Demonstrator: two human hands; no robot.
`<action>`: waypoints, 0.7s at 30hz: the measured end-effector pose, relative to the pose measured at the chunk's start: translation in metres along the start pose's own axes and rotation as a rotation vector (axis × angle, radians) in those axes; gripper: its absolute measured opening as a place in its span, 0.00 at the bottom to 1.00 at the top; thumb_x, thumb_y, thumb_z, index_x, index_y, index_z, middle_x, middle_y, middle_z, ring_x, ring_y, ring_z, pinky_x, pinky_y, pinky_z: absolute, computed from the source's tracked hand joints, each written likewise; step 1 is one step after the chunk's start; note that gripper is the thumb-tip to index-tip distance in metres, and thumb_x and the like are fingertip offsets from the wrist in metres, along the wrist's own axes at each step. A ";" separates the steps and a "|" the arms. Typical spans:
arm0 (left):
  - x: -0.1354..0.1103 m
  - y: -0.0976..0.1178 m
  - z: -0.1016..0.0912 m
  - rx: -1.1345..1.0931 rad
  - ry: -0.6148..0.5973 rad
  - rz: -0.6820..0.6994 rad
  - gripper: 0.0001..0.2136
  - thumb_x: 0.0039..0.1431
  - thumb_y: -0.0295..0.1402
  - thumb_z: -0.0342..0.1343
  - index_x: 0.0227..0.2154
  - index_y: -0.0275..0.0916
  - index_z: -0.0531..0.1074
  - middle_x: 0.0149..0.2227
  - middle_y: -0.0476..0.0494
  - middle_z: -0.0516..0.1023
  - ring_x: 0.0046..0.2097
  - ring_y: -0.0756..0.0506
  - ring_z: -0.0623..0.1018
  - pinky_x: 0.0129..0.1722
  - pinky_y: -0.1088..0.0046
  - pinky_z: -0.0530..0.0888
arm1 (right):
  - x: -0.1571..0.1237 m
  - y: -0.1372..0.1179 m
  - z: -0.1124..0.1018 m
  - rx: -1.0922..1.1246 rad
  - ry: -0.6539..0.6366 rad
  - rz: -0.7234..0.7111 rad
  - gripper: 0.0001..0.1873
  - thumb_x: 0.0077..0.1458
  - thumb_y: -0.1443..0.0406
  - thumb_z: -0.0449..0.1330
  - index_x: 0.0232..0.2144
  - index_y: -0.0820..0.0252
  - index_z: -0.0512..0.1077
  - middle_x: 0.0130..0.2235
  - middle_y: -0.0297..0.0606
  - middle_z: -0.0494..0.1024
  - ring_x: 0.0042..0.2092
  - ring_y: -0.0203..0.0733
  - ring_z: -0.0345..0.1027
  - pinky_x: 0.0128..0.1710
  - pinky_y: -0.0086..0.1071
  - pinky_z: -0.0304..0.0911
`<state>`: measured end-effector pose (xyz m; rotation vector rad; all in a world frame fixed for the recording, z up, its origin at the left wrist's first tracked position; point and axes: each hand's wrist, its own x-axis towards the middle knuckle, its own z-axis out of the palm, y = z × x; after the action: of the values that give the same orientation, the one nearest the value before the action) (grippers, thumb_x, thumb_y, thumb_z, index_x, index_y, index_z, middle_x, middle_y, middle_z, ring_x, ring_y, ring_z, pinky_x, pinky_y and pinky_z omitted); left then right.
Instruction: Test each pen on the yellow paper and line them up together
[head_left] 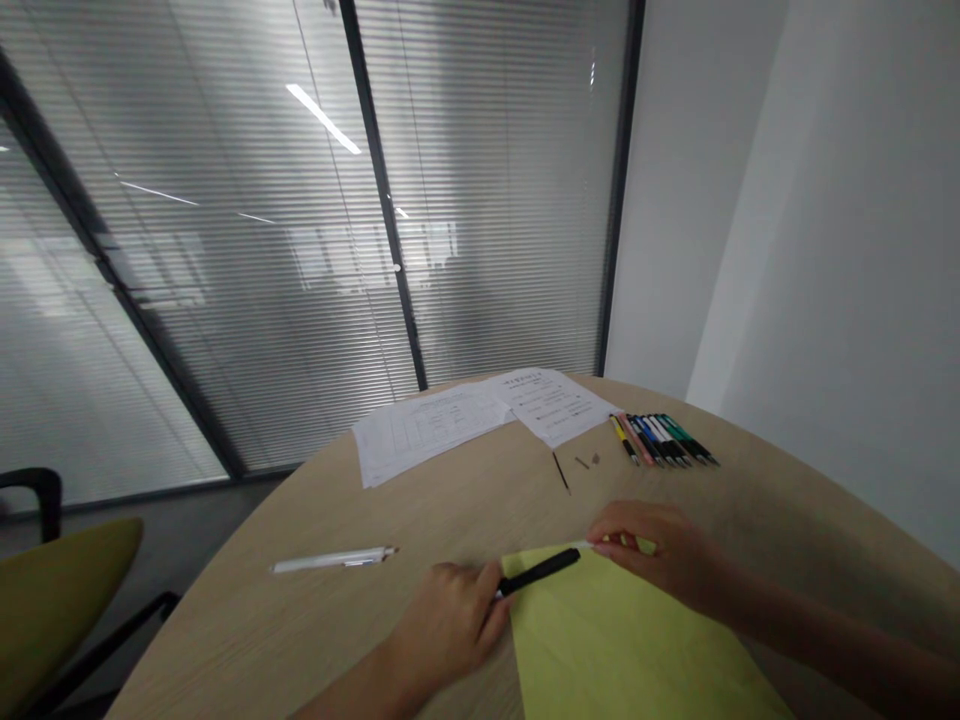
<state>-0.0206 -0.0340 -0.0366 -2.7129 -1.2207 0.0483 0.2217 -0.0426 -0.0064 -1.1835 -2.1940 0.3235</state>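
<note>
left hand [450,625]: clamped on black pen [536,572], at edge of yellow paper sheet [630,640] | right hand [660,550]: pinching thin white piece [583,545] | hands apart, near each other | tabletop [247,640]: white pen [334,560], printed papers [480,415], row of pens [664,440]

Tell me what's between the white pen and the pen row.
Head view: a thin dark stick and two small brown bits on the tabletop, nearer the pen row than the white pen.

Left hand [450,625] curled closed at the yellow sheet's [630,640] left edge; right hand [656,555] apparently pinching at its top edge.
</note>
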 end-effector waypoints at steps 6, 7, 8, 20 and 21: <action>0.000 0.000 0.001 -0.009 -0.014 -0.005 0.08 0.56 0.32 0.41 0.32 0.37 0.64 0.25 0.44 0.75 0.27 0.43 0.76 0.27 0.68 0.71 | -0.001 0.000 -0.001 -0.020 0.017 -0.022 0.08 0.51 0.67 0.51 0.25 0.61 0.70 0.25 0.36 0.73 0.26 0.33 0.63 0.26 0.25 0.57; 0.000 -0.001 0.001 -0.010 -0.014 -0.005 0.08 0.56 0.32 0.42 0.32 0.37 0.64 0.25 0.44 0.75 0.27 0.44 0.76 0.27 0.69 0.71 | -0.001 0.000 -0.002 -0.022 0.024 -0.018 0.08 0.51 0.67 0.51 0.25 0.61 0.70 0.25 0.36 0.73 0.26 0.33 0.63 0.26 0.25 0.57; 0.001 -0.001 0.001 -0.011 -0.012 -0.004 0.08 0.56 0.32 0.42 0.32 0.37 0.64 0.25 0.44 0.75 0.27 0.44 0.76 0.27 0.70 0.71 | -0.001 0.000 -0.003 -0.022 0.027 -0.014 0.09 0.51 0.67 0.51 0.25 0.61 0.70 0.25 0.35 0.73 0.26 0.33 0.63 0.26 0.25 0.57; 0.000 0.001 0.002 0.000 0.050 0.056 0.07 0.55 0.32 0.43 0.32 0.37 0.64 0.24 0.46 0.75 0.25 0.45 0.75 0.25 0.73 0.70 | -0.005 0.000 0.011 0.012 -0.017 0.046 0.10 0.50 0.64 0.53 0.32 0.59 0.73 0.29 0.37 0.77 0.28 0.35 0.69 0.29 0.26 0.62; 0.000 0.001 0.002 -0.005 0.056 0.059 0.07 0.56 0.32 0.43 0.32 0.37 0.64 0.24 0.46 0.75 0.25 0.45 0.75 0.25 0.73 0.69 | -0.006 0.000 0.013 0.014 -0.021 0.048 0.11 0.50 0.63 0.53 0.34 0.58 0.73 0.29 0.37 0.77 0.29 0.35 0.69 0.29 0.26 0.62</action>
<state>-0.0202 -0.0343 -0.0386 -2.7349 -1.1264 -0.0234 0.2161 -0.0463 -0.0184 -1.2322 -2.1803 0.3718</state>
